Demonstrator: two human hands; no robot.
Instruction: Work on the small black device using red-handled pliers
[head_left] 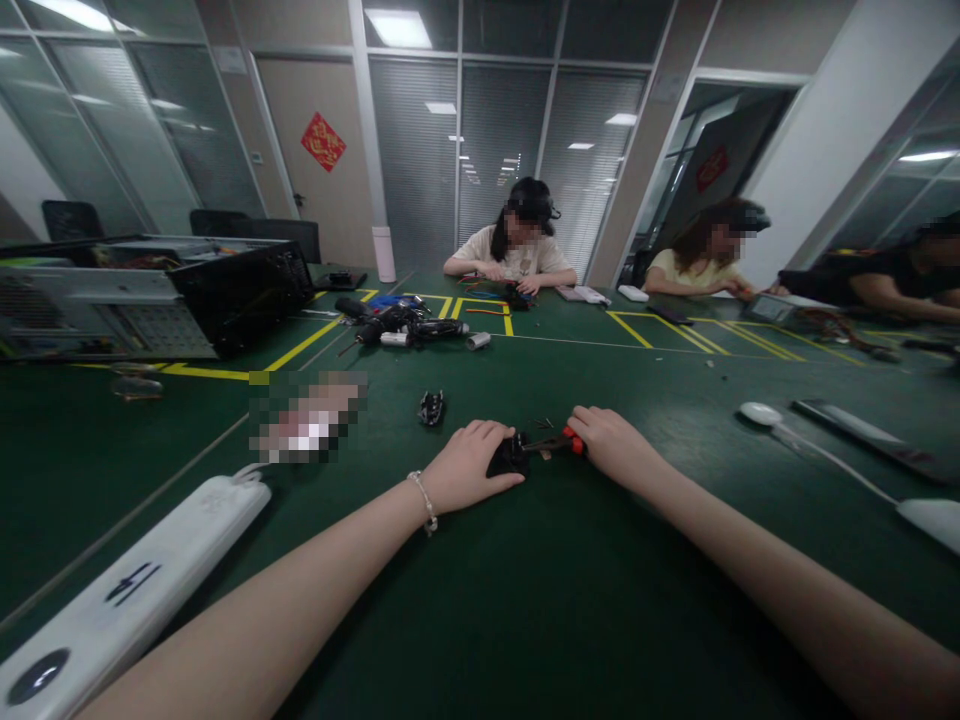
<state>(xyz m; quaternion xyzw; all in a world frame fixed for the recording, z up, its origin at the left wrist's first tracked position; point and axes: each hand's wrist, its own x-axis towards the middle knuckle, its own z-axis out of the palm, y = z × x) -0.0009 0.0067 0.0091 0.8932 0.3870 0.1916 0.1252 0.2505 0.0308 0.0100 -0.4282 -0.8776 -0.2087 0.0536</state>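
Note:
My left hand [469, 465] is closed around a small black part [510, 456] and presses it against the green table. My right hand [611, 445] grips pliers with red handles [574, 441]. Their dark jaws [544, 444] point left and reach the edge of the black part; whether they clamp it I cannot tell. A few tiny dark pieces [544, 423] lie just beyond the jaws. Another small black part with metal bits [431, 408] rests on the table, ahead and left of my left hand.
A white power strip [142, 580] lies at left, near my forearm. Behind it stands an open computer case [150, 300]. Tools and cables [397, 320] are heaped farther back. A white mouse-like device [760, 414] and a phone [870, 437] lie at right. Several people [517, 240] sit across the table.

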